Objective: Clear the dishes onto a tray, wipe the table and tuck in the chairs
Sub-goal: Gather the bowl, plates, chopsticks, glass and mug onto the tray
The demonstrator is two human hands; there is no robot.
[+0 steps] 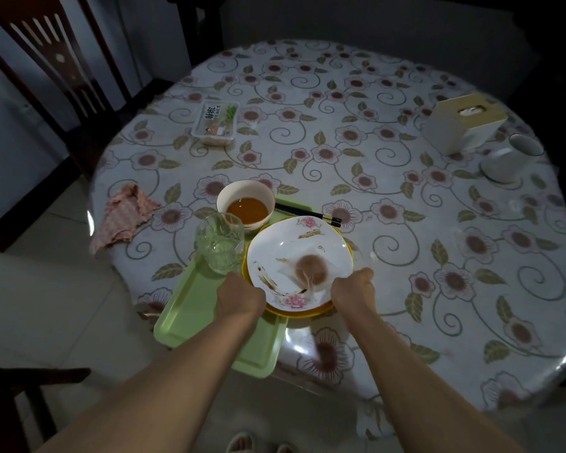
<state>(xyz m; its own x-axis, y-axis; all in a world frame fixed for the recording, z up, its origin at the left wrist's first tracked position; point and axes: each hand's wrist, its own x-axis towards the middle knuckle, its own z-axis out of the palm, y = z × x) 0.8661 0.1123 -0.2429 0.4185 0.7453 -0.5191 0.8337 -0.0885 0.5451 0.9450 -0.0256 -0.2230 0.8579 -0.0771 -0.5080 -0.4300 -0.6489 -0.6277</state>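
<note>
A green tray (193,308) lies at the table's near edge, partly overhanging it. On the tray stand a clear glass (219,243), a white bowl (245,202) of orange-brown liquid and black chopsticks (307,213). A white flowered plate (294,256) with a soiled tissue sits stacked on a yellow plate (307,311). My left hand (239,297) grips the stack's left rim and my right hand (353,291) grips its right rim; the fingers are hidden under the plates. A pink checked cloth (125,215) lies on the table's left edge.
A sealed plastic food pack (214,122) lies far left on the flowered tablecloth (406,223). A white tissue box (464,125) and a white cup (510,158) stand far right. Dark wooden chairs (56,70) stand at the left, pulled out from the table.
</note>
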